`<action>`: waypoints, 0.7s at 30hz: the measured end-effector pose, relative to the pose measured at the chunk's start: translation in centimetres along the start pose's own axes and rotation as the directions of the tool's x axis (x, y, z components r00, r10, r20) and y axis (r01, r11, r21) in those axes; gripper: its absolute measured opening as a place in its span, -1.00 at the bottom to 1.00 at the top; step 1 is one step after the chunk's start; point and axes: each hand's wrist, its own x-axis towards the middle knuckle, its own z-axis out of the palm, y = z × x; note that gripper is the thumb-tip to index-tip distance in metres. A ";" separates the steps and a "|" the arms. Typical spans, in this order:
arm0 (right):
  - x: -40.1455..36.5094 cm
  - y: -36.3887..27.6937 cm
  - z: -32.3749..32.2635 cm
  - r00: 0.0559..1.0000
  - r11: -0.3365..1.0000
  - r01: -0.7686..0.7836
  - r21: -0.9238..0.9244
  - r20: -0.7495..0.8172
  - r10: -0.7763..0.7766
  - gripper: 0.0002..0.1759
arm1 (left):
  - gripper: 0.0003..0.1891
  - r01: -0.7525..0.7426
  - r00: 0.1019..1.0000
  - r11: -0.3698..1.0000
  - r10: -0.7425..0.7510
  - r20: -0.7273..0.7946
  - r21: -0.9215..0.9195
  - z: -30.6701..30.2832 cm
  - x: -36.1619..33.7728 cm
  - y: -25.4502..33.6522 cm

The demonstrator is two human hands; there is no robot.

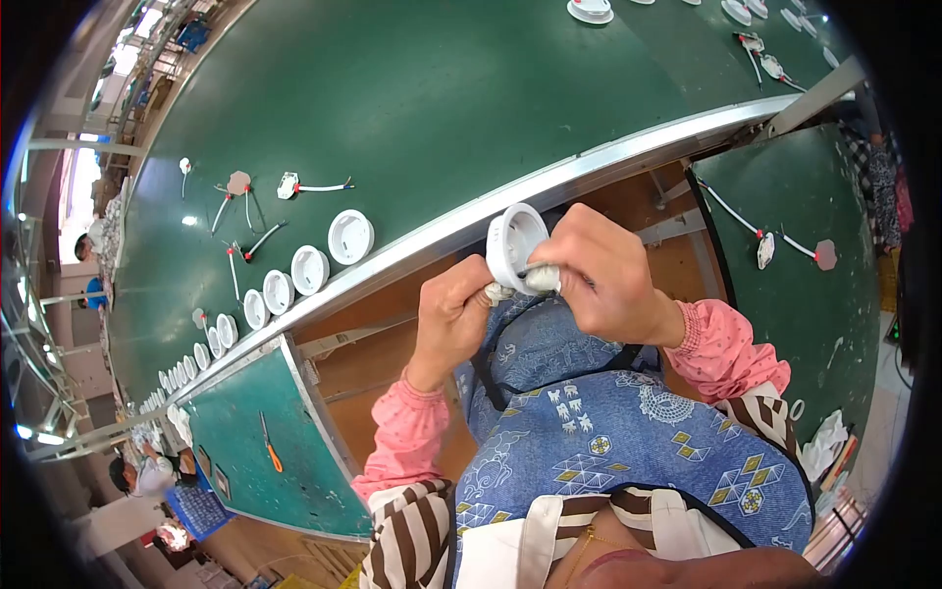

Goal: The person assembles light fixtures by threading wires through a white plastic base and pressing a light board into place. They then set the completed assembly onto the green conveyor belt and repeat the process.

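Observation:
Above my lap, both hands hold a white round lamp housing (506, 245), tilted with its hollow side toward my right hand. My left hand (451, 319) is closed on its lower left edge, thumb and fingers pinching it. My right hand (603, 280) is closed at the other side, its white-wrapped thumb reaching at the rim. A dark bit shows by that thumb; I cannot make out what it is. White wrapping also covers a fingertip of my left hand. Closest on the bench edge stands another white housing (351, 238).
A row of white housings (279, 292) runs along the metal bench edge (461, 222). Small boards with wires (288, 186) lie on the green belt (392, 108). An orange-handled screwdriver (272, 454) rests on the left side table. More wired boards (765, 249) lie on the right table.

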 end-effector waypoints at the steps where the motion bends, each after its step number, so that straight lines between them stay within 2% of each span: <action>1: 0.1 -0.7 -0.2 0.986 0.983 -0.165 0.087 0.030 0.162 -0.74 | -0.90 -0.028 0.999 1.000 0.028 -0.032 0.011 0.1 -0.1 0.0; 3: 0.3 -1.8 -0.2 0.881 0.846 -0.473 0.246 0.133 0.454 -0.72 | -0.93 -0.080 0.992 0.996 0.083 -0.096 0.037 0.6 -0.4 -0.2; 6: 0.5 -2.1 0.4 0.918 0.896 -0.397 0.198 0.081 0.388 -0.71 | -0.93 -0.040 0.995 0.999 0.039 -0.092 -0.011 0.4 -0.5 0.0; 7: 0.5 -2.1 0.7 0.946 0.930 -0.321 0.178 0.023 0.322 -0.72 | -0.93 -0.030 0.996 0.999 0.027 -0.082 -0.038 0.4 -0.5 0.1; 9: 0.7 -1.8 1.3 0.982 0.979 -0.163 0.120 -0.078 0.173 -0.73 | -0.92 0.083 0.994 0.982 -0.094 -0.052 -0.172 -0.1 -0.7 0.9; 10: 0.9 -1.8 1.3 0.993 0.994 -0.081 0.073 -0.079 0.087 -0.69 | -0.91 0.119 0.992 0.973 -0.127 -0.028 -0.195 -0.4 -0.7 1.0; 13: 0.7 -2.5 1.2 0.998 0.998 -0.057 0.010 0.027 0.057 -0.74 | -0.88 0.184 0.983 0.968 -0.176 0.057 -0.173 -1.8 -0.9 0.9; 14: 0.8 -2.7 1.2 0.997 0.998 -0.066 0.018 0.028 0.065 -0.74 | -0.87 0.178 0.984 0.957 -0.173 0.042 -0.229 -1.8 -1.3 0.3; 21: 1.5 -3.8 1.2 0.989 0.988 -0.148 0.037 0.007 0.148 -0.77 | -0.86 0.053 0.983 0.972 -0.091 -0.160 -0.228 -0.5 -2.2 -1.1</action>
